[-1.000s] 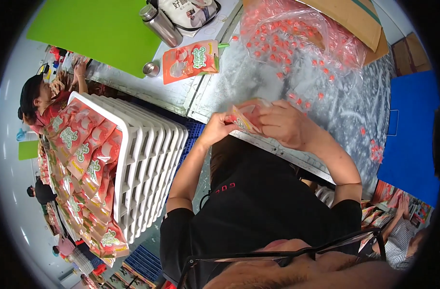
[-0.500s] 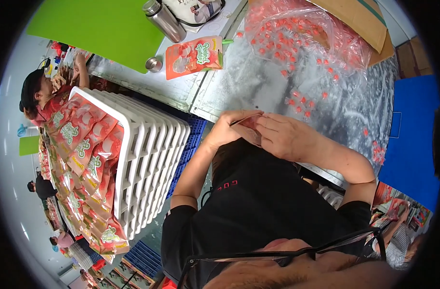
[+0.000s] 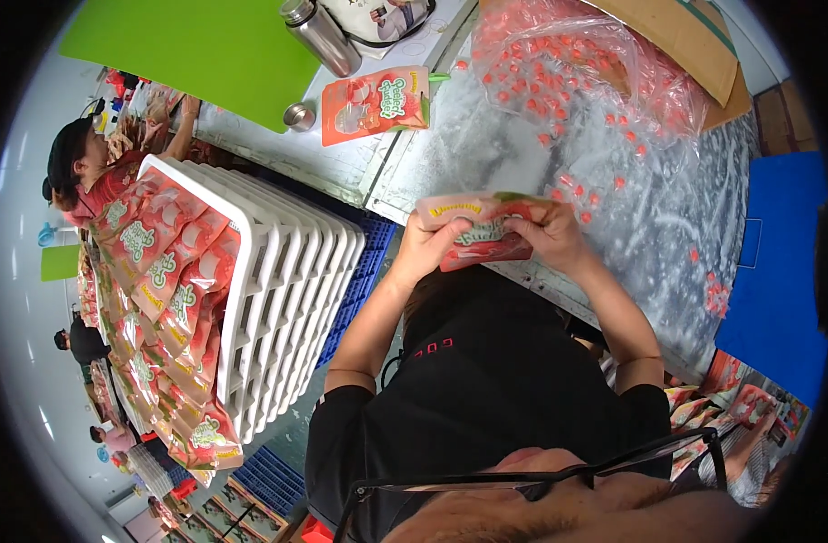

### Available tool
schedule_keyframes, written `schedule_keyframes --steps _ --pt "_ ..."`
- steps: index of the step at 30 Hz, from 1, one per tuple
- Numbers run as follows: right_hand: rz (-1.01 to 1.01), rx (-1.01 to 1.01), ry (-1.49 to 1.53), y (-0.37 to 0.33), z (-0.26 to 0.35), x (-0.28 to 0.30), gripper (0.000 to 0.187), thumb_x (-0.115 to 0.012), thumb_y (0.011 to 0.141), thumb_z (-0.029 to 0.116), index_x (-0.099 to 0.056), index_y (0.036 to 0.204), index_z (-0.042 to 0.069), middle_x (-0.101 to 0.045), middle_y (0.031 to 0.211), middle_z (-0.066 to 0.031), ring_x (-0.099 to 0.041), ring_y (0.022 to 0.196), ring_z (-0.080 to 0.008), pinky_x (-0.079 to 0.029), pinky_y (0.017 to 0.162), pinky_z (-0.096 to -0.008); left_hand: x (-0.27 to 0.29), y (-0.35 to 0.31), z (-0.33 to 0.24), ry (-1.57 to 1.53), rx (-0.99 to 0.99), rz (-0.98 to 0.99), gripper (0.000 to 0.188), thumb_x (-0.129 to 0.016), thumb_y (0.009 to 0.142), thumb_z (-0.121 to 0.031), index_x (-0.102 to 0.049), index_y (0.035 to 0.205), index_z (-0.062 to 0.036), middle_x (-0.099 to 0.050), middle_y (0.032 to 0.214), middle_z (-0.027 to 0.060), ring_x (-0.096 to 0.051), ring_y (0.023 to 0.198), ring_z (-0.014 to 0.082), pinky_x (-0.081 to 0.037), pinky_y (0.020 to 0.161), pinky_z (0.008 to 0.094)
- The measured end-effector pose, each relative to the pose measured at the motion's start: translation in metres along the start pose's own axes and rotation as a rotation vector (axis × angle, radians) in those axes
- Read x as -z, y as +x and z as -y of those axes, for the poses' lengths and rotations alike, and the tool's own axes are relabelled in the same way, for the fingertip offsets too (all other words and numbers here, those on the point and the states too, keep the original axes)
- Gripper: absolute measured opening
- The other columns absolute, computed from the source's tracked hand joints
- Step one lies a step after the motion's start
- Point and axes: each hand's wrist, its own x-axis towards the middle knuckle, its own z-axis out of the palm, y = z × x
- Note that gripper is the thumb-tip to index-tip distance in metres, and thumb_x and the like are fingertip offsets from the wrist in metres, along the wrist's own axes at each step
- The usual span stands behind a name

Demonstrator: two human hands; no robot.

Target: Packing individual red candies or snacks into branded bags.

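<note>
A red and tan candy pouch [image 3: 486, 233] is stretched between my two hands, its printed face toward me, at the near edge of the metal table. My left hand [image 3: 425, 242] grips its left side with the thumb across the front. My right hand [image 3: 559, 237] pinches its right side the same way. Behind the fingers, the pouch's back is hidden. Just beyond my right hand lie several red wrapped candies [image 3: 586, 194]. Another red pouch [image 3: 376, 106] lies flat on the table farther off to the left.
Left of me rises a stack of white plastic trays [image 3: 291, 271], the top one heaped with filled pouches [image 3: 174, 271]. A carton lined with a clear bag [image 3: 613, 68] spills candies at the far right. A steel flask [image 3: 323, 38] and its cup [image 3: 299, 117] stand near a green board [image 3: 187, 54].
The pouch was held small and edge-on between my close fingers; now it is turned face up and spread flat. My right hand has moved to its right side, with the forearm lower.
</note>
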Motion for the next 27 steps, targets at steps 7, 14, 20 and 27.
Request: schedule_keyframes --steps 7,14,20,27 --pt "-0.119 0.092 -0.024 0.032 -0.016 0.003 0.023 -0.064 0.097 0.012 -0.071 0.113 -0.004 -0.075 0.096 -0.0047 -0.065 0.084 -0.0065 -0.053 0.077 -0.024 0.003 0.026 0.0 -0.122 0.154 -0.038 0.023 -0.067 0.096 -0.011 -0.069 0.114 0.0022 -0.072 0.106 0.0073 -0.066 0.095 0.013 -0.053 0.085 0.0301" --pt "-0.219 0.059 0.292 0.063 -0.045 0.004 0.018 -0.065 0.095 0.01 -0.072 0.107 -0.002 -0.074 0.094 -0.0045 -0.065 0.08 -0.0074 -0.053 0.074 -0.0239 0.011 0.048 -0.01 -0.482 0.334 -0.003 0.03 -0.064 0.098 -0.016 -0.064 0.12 0.0037 -0.069 0.114 0.0139 -0.068 0.103 0.0216 -0.056 0.092 0.0376" --pt "-0.286 0.145 0.286 0.072 -0.054 0.006 0.019 -0.066 0.095 0.011 -0.071 0.107 -0.003 -0.073 0.096 -0.0054 -0.065 0.083 -0.0072 -0.053 0.074 -0.0236 0.011 0.053 0.006 -0.471 0.379 0.021 0.035 -0.063 0.097 -0.009 -0.055 0.129 0.0038 -0.065 0.123 0.0157 -0.066 0.106 0.0222 -0.056 0.092 0.0387" --pt "-0.295 0.176 0.201 0.06 -0.045 0.005 0.018 -0.065 0.095 0.011 -0.072 0.106 -0.002 -0.073 0.092 -0.0019 -0.064 0.079 -0.0063 -0.052 0.074 -0.0231 0.003 0.051 0.015 -0.45 0.302 -0.011 0.026 -0.07 0.092 -0.007 -0.067 0.116 0.0011 -0.071 0.104 0.007 -0.068 0.092 0.0143 -0.056 0.083 0.0315"
